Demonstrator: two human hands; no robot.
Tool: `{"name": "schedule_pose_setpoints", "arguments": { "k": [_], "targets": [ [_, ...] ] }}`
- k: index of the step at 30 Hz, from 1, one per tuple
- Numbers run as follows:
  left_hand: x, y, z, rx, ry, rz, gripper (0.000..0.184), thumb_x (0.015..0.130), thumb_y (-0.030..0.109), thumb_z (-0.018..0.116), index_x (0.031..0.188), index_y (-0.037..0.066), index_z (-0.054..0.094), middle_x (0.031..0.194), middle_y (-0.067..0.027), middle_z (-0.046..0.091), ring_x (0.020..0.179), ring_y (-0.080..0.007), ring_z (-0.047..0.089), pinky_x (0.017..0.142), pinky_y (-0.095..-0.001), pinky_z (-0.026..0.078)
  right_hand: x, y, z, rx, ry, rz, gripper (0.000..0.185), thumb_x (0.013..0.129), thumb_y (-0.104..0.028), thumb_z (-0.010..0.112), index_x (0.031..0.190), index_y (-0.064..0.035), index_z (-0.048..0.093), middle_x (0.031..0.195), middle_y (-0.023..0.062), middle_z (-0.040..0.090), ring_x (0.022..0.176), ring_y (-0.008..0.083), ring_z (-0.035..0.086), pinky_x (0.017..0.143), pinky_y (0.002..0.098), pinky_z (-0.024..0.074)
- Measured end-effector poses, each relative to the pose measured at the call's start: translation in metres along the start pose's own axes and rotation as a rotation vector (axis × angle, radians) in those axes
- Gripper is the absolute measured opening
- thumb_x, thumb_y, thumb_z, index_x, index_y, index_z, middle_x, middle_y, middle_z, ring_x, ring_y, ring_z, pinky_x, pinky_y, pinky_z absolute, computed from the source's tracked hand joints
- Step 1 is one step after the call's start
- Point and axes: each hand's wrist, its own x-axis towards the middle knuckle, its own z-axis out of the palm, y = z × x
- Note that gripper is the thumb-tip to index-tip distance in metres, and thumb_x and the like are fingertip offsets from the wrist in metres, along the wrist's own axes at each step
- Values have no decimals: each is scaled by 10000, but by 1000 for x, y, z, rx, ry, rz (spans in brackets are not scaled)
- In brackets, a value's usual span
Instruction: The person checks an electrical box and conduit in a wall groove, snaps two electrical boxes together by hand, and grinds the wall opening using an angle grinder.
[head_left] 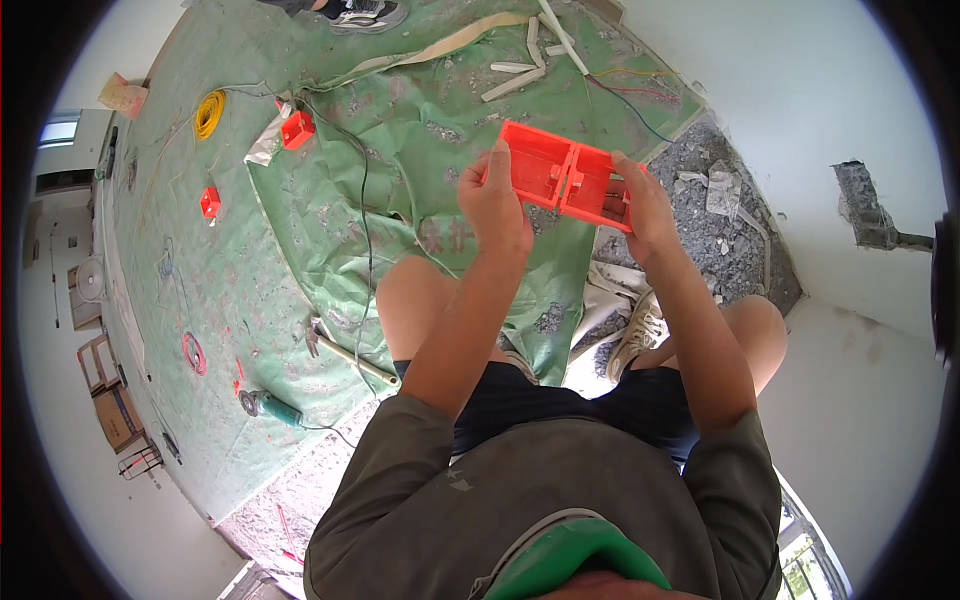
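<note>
Two joined red boxes (540, 172), open side up, are held in the air between both hands. My left hand (494, 205) grips their left end, with the thumb at the upper edge. At the right end, my right hand (647, 205) closes round the side, and some of its fingers show inside the right box. Beneath them lies a green sheet (430, 170) with folds and grit on it. Two more red boxes, one (297, 130) near a pale scrap and another (210, 203) farther left, rest on the floor covering.
A hammer (345, 355) and an angle grinder (270, 407) lie at the lower left. Rubble (715, 200) lines the right wall, which has a chiselled hole (865, 205). A yellow coil (209, 115), cables and another person's shoe (365, 14) are farther off.
</note>
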Motion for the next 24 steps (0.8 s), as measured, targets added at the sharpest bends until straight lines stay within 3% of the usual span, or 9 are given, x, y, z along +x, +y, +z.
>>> {"name": "schedule_pose_setpoints", "arguments": {
  "k": [6, 8, 12, 15, 17, 18, 24],
  "targets": [
    [2, 5, 0, 61, -29, 18, 200, 809, 153, 617, 836, 0, 491, 856, -57, 558, 733, -115, 554, 648, -233, 482, 2, -1, -4, 17, -16, -21, 410, 828, -365, 530, 1057, -29, 485, 906, 149, 600, 732, 195, 598, 664, 299, 476],
    [2, 13, 1, 188, -87, -36, 197, 801, 191, 623, 829, 49, 489, 790, -52, 566, 638, -100, 575, 506, -220, 505, 3, -2, -9, 13, -35, -26, 393, 828, -367, 529, 1040, -40, 486, 884, 130, 593, 725, 187, 595, 660, 296, 477],
    [8, 24, -1, 340, -194, -71, 199, 806, 214, 604, 819, 56, 483, 774, -49, 564, 638, -112, 581, 524, -253, 524, 3, -8, -11, 7, -59, -40, 390, 828, -370, 525, 1033, -41, 488, 862, 119, 591, 722, 186, 595, 666, 297, 479],
    [11, 20, -4, 462, -231, -120, 236, 820, 184, 581, 942, 12, 475, 822, -68, 540, 682, -101, 550, 511, -246, 503, 5, -7, -14, -2, -70, -24, 408, 828, -368, 525, 1052, -30, 485, 858, 125, 592, 722, 193, 598, 664, 298, 481],
    [12, 11, -6, 461, -246, 98, 325, 840, 201, 539, 1079, 11, 427, 877, -79, 519, 708, -118, 564, 497, -269, 510, 5, -8, -14, 10, -68, -15, 404, 829, -355, 529, 1055, -23, 489, 872, 137, 596, 725, 196, 596, 663, 298, 480],
    [9, 13, -5, 463, -248, 97, 325, 840, 201, 539, 1079, 11, 427, 877, -79, 519, 708, -118, 564, 497, -269, 510, 5, -9, -15, 20, -67, -9, 399, 831, -342, 532, 1058, -17, 492, 886, 149, 599, 727, 200, 595, 662, 297, 480],
    [6, 25, -9, 584, -569, -251, 423, 884, 307, 445, 1216, 55, 368, 1046, -87, 526, 844, -172, 589, 645, -332, 520, 5, -8, -25, 97, -52, 22, 406, 838, -361, 518, 1059, -20, 500, 943, 146, 586, 770, 206, 591, 670, 313, 483]
  ]
}}
